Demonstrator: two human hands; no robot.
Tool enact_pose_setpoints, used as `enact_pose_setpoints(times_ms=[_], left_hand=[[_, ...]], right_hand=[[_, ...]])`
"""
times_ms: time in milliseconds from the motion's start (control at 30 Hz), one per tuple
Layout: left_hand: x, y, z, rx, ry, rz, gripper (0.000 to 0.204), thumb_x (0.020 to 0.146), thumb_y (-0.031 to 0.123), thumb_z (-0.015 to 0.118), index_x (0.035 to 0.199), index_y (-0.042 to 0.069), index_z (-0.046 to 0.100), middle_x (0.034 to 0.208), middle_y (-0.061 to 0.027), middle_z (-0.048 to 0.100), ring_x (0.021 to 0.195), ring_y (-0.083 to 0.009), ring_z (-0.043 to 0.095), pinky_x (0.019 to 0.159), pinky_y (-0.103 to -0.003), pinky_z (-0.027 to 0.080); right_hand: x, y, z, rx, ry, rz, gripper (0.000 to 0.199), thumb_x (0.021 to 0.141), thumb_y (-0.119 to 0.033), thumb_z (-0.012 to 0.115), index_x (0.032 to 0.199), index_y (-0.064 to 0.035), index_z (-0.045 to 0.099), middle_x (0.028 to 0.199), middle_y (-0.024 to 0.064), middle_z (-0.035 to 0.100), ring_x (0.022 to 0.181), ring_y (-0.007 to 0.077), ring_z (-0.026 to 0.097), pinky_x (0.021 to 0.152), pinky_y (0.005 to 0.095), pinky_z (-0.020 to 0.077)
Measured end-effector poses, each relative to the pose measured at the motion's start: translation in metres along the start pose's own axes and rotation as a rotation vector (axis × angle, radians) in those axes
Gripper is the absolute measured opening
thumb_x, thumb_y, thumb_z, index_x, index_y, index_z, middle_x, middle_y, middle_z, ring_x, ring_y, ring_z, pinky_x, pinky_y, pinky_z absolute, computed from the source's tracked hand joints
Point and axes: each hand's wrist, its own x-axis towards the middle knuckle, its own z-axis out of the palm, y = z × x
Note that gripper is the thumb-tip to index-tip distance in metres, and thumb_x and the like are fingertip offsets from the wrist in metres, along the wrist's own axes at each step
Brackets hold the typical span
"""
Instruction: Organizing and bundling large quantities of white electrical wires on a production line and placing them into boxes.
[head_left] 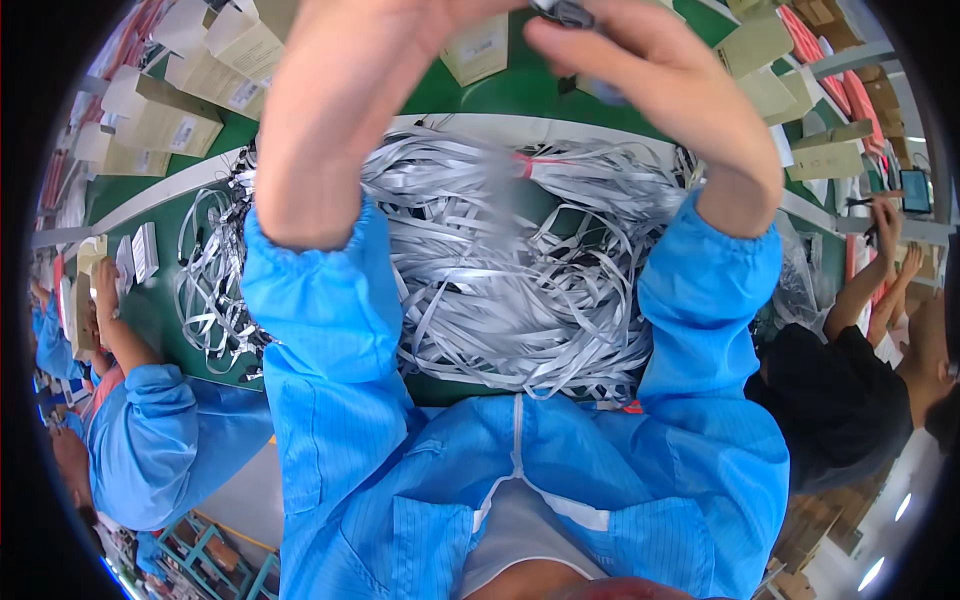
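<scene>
My raised hands meet at the top edge over the far side of the table. My left hand (450, 10) is mostly cut off there, so its fingers do not show. My right hand (640, 48) is closed, its thumb pressed toward a small dark connector (568, 13) that lies between the two hands. Another greyish piece (605, 92) shows under its curled fingers, too blurred to name. Below my arms spreads a large heap of flat silvery-grey cables (520, 330). Red ties (527, 165) gather one bundle at its far side. A blurred grey strand (495, 190) hangs over the heap.
Open cardboard boxes (180, 115) line the far left, with more boxes (830, 155) at the far right. Looser cables with black ends (215, 270) lie left on the green tabletop (150, 300). Co-workers sit at left (150, 440) and right (840, 400). A small screen (914, 190) stands far right.
</scene>
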Motion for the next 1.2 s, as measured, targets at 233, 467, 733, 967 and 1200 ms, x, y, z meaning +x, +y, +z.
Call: enact_pose_setpoints(times_ms=[233,467,733,967,1200], left_hand=[[0.011,-0.024,-0.005,0.273,0.042,-0.146,0.023,0.105,0.016,0.055,0.113,-0.003,0.066,0.097,-0.0098,0.073,0.088,-0.0115,0.069,0.077,-0.027,0.055],[0.001,-0.068,0.023,0.22,-0.132,-0.023,0.031,0.099,0.026,0.062,0.112,-0.002,0.058,0.089,-0.0158,0.068,0.081,-0.0232,0.068,0.068,-0.037,0.052],[-0.022,-0.057,0.0,1.231,-0.657,-0.311,0.038,0.096,0.035,0.065,0.12,0.005,0.062,0.092,-0.0191,0.069,0.081,-0.0355,0.068,0.072,-0.042,0.053],[-0.021,-0.054,-0.002,1.25,-0.502,-0.269,0.044,0.096,0.041,0.063,0.123,0.006,0.062,0.098,-0.0196,0.068,0.094,-0.0374,0.065,0.08,-0.045,0.051],[-0.027,-0.039,-0.014,1.245,-0.366,-0.247,0.038,0.095,0.038,0.062,0.109,0.003,0.064,0.099,-0.02,0.069,0.097,-0.0386,0.066,0.082,-0.047,0.052]], right_hand=[[0.021,-0.023,0.006,0.111,0.943,0.175,0.032,0.104,-0.031,0.059,0.089,-0.0031,0.066,0.08,-0.0006,0.061,0.067,0.0048,0.053,0.058,0.0207,0.0395],[0.032,-0.046,0.0,0.782,1.01,0.095,0.023,0.104,-0.031,0.058,0.098,-0.0087,0.062,0.068,-0.0059,0.042,0.052,0.0026,0.035,0.043,0.019,0.0247],[0.025,-0.011,-0.098,0.525,1.018,-0.352,0.016,0.106,-0.029,0.053,0.104,-0.0137,0.057,0.065,-0.0078,0.029,0.049,0.0026,0.024,0.041,0.0197,0.0178],[0.049,0.09,-0.155,0.459,0.865,-0.472,0.024,0.101,-0.022,0.059,0.119,-0.0067,0.06,0.09,0.0017,0.056,0.08,0.0126,0.053,0.067,0.0279,0.0428],[0.025,0.116,-0.134,-0.218,0.704,-0.273,0.03,0.106,-0.022,0.051,0.121,0.0014,0.063,0.116,0.0058,0.066,0.105,0.013,0.058,0.09,0.0264,0.0461]])
